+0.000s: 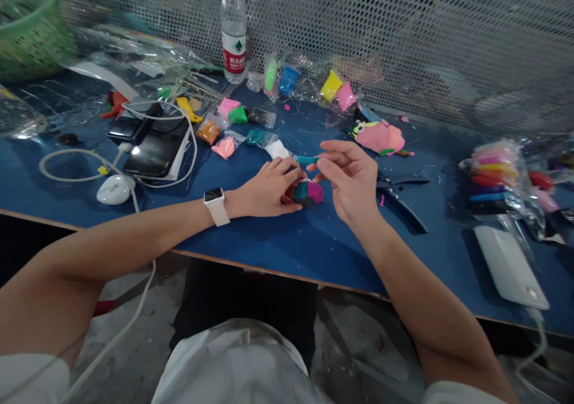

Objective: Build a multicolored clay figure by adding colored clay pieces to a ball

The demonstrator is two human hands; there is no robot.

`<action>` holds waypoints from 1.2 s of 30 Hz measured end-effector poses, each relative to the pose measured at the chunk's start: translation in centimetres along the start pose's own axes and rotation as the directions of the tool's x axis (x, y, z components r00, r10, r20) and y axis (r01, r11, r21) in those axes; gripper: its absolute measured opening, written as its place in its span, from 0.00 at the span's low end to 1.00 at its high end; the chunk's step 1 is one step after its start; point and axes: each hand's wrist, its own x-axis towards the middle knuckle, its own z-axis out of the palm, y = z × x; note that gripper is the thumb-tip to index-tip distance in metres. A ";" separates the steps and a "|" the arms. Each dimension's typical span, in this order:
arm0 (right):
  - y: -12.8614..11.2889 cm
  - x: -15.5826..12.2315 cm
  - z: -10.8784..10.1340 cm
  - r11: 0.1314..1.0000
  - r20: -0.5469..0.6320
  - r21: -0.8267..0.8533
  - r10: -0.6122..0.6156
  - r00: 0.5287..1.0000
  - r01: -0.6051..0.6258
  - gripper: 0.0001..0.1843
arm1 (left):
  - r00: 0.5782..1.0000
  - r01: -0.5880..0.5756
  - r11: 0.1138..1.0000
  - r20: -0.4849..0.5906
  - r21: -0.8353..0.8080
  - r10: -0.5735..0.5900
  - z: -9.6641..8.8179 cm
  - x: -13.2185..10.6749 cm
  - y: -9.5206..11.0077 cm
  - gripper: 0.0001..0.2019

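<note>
Grip: teal clay strip (307,159) pinched between right hand (350,180) thumb and forefinger; multicoloured clay lump (309,192) clasped by left hand (269,187), pressed to the surface (278,242) for steadiness.

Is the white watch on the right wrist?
No, the white watch sits at the wrist of the left hand, which holds the clay lump.

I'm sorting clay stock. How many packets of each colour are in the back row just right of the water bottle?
Green clay packet: 1
Blue clay packet: 1
Yellow clay packet: 1
Pink clay packet: 1
Total: 4
</note>
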 end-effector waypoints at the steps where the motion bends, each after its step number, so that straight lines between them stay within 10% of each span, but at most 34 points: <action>1: -0.1 0.0 0.0 1.000 0.000 0.009 0.001 1.000 -0.001 0.22 | 1.000 -0.011 0.999 -0.001 -0.045 0.011 -0.1 -0.1 0.1 0.30; 6: -0.7 0.4 -0.3 0.994 -0.042 0.089 -0.058 0.997 0.062 0.23 | 0.987 0.036 0.905 -0.124 -0.423 -0.097 -0.4 -0.3 -0.2 0.28; 10: -0.8 0.5 -0.8 0.987 -0.059 0.144 -0.060 0.996 0.068 0.23 | 0.932 0.081 0.650 -0.174 -0.756 -0.318 -0.6 0.1 -0.9 0.33; 17: 0.2 -0.1 0.0 0.989 0.002 0.112 0.098 0.995 -0.097 0.19 | 0.854 0.132 0.350 -0.073 -0.928 -0.514 -1.6 0.6 -2.0 0.35; 20: 0.6 -0.2 0.3 0.983 0.005 0.052 0.175 0.985 -0.175 0.19 | 0.868 0.153 0.417 -0.080 -0.896 -0.490 -1.3 0.4 -2.8 0.34; 27: 1.6 -0.1 0.2 0.955 0.010 0.010 0.297 0.955 -0.297 0.20 | 0.925 0.007 0.904 -0.341 -0.427 -0.168 -1.2 0.3 -3.0 0.26; 36: 1.3 -0.1 1.0 0.958 0.036 0.090 0.269 0.962 -0.272 0.21 | 0.929 0.077 0.840 -0.268 -0.537 -0.257 -1.3 0.1 -2.3 0.23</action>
